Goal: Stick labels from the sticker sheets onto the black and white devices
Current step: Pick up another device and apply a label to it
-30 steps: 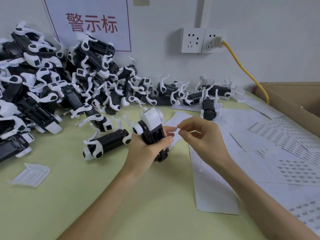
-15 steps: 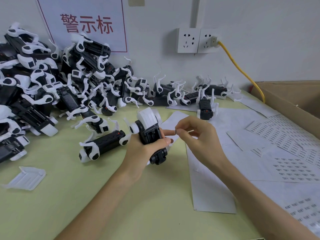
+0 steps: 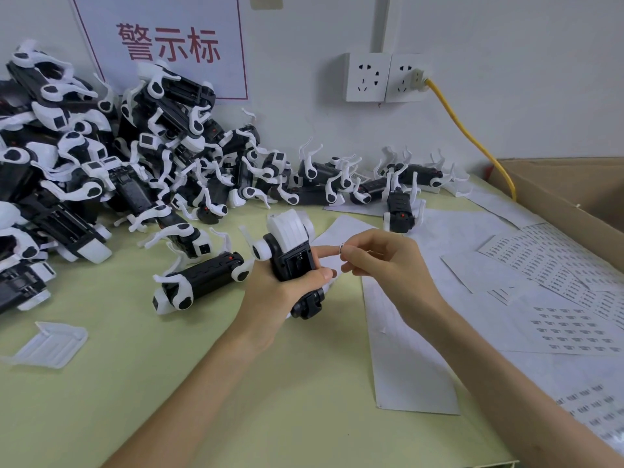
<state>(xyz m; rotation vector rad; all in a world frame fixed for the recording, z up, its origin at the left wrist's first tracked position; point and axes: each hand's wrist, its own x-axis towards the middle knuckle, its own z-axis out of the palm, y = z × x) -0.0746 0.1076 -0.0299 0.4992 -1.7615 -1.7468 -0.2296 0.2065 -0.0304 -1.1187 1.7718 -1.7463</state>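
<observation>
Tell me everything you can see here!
held device: one, black and white, left hand
other devices: many, black and white, piled left and back
label: one, pale, right hand
sticker sheets: several, white, table right
plastic cover: one, white, front left
sockets: two, white, wall
cable: one, yellow, right socket
box: one, brown, far right
sign: one, white and red, wall
table: one, pale green, underneath
left hand: grips held device
right hand: pinches label

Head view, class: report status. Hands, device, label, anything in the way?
Left hand grips black and white device off the table. Right hand pinches small label beside it, not yet stuck. Nothing visible between them.
</observation>
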